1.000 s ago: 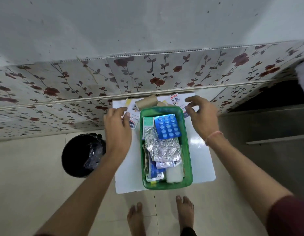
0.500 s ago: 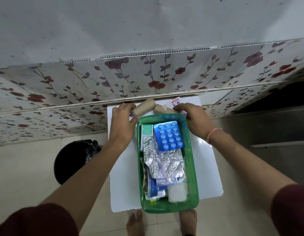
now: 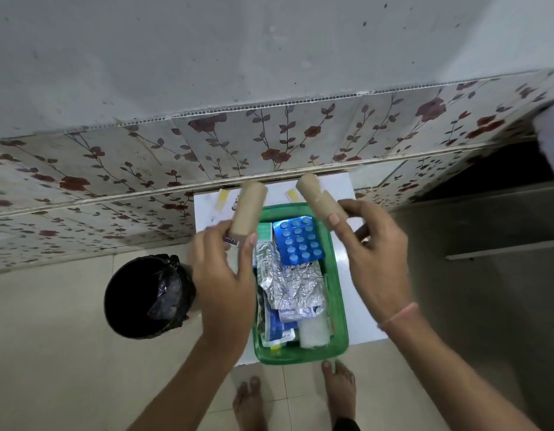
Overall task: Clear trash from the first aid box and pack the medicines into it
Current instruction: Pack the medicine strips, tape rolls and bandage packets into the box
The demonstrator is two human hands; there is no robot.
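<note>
Two tan rolls lifted above green box (image 3: 339,306), mid-frame.
Left hand (image 3: 221,275) clasping left roll (image 3: 247,209), right hand (image 3: 373,259) pinching right roll (image 3: 317,197); black bin (image 3: 145,298) lower left.

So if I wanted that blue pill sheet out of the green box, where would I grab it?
Probably by the blue blister pack's far edge, coming from above: it lies flat on top, its near edge resting on the crumpled foil strips, with the green box wall close beside.
</note>
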